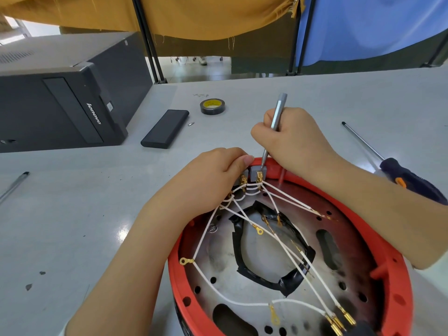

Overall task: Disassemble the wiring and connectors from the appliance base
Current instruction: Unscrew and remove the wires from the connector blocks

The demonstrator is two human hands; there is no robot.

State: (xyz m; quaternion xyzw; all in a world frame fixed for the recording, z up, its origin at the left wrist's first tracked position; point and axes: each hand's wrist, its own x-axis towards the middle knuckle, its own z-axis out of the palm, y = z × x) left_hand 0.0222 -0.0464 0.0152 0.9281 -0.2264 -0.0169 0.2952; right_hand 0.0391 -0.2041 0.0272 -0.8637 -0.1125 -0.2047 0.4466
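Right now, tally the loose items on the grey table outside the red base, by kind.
Long black-handled screwdriver: 1
Black electrical tape roll with yellow core: 1
Flat black rectangular case: 1
Small silver screwdriver bit: 1
Clear pen with a black cap at left edge: 1
Black Lenovo computer tower: 1
Total: 6

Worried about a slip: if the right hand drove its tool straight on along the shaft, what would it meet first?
Most likely the grey connector block at the red rim. The right hand holds the silver tool with its tip already at the block's top, beside a brass terminal. Depth is unclear.
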